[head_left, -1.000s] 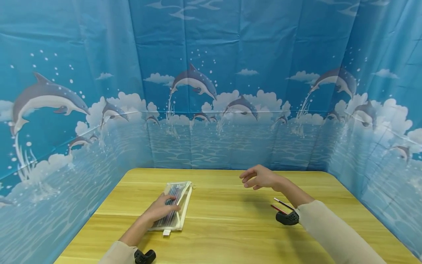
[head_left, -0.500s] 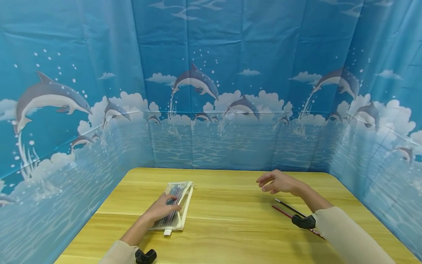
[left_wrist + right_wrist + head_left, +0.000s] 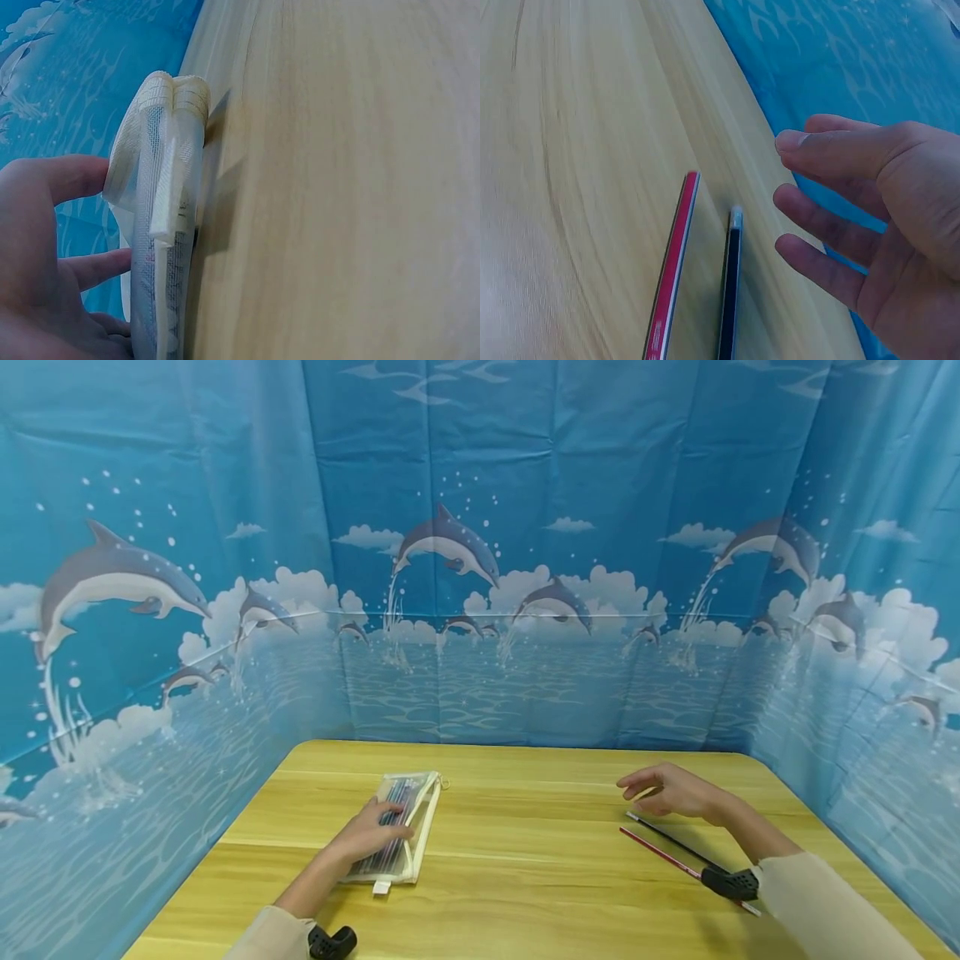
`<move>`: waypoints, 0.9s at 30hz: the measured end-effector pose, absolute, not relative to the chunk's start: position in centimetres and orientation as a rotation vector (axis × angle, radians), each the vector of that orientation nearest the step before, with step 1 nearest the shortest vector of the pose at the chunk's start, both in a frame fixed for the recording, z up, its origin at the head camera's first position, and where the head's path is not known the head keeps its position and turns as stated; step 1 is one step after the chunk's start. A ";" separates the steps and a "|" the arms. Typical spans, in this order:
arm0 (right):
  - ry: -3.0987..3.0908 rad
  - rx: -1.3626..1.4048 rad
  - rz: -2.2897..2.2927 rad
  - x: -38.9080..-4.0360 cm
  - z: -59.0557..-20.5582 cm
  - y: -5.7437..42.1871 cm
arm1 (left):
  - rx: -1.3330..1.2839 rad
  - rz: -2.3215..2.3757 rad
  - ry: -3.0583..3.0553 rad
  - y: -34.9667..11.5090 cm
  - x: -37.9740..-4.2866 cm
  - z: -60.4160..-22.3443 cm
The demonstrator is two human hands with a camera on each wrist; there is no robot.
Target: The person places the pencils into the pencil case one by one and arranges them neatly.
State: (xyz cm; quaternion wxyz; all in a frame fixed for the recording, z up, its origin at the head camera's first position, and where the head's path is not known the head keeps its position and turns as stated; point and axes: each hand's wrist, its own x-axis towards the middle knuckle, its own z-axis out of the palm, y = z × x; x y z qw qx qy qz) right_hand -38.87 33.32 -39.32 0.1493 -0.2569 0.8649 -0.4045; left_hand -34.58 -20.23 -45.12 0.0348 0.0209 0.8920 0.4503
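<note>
My left hand (image 3: pixel 363 837) rests on a see-through zip pouch (image 3: pixel 423 839) with a cream edge, its fingers spread over the top. Long thin pencils show through the pouch's clear side. In the left wrist view the fingertips touch the pouch (image 3: pixel 154 195), which lies flat on the table. My right hand (image 3: pixel 671 792) hovers with relaxed fingers and nothing in them, just above the far end of a black pencil (image 3: pixel 671 837). Beside it lies a red pencil (image 3: pixel 660 852), partly covered by the wrist camera. The right wrist view shows both pencils' ends below the fingers.
The yellow wood-grain table (image 3: pixel 525 860) has rounded far corners. A blue curtain (image 3: pixel 487 685) printed with dolphins stands around its back and sides. A white tag (image 3: pixel 381 887) sticks out from the pouch's near end, and a zip ring is at the far end.
My right hand has moved right and toward me, uncovering more of the two pencils on the table. My left hand has stayed on the pouch.
</note>
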 end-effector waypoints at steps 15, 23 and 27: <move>2.483 -0.751 -1.177 -37.4 -42.2 37.6 | 0.083 1.368 2.748 -20.4 -34.5 -45.1; 2.528 -0.844 -1.113 -37.6 -43.6 38.4 | 0.106 1.361 2.757 -20.6 -34.6 -45.1; 2.567 -0.861 -1.074 -37.3 -43.9 38.8 | 0.112 1.359 2.758 -20.6 -34.8 -45.2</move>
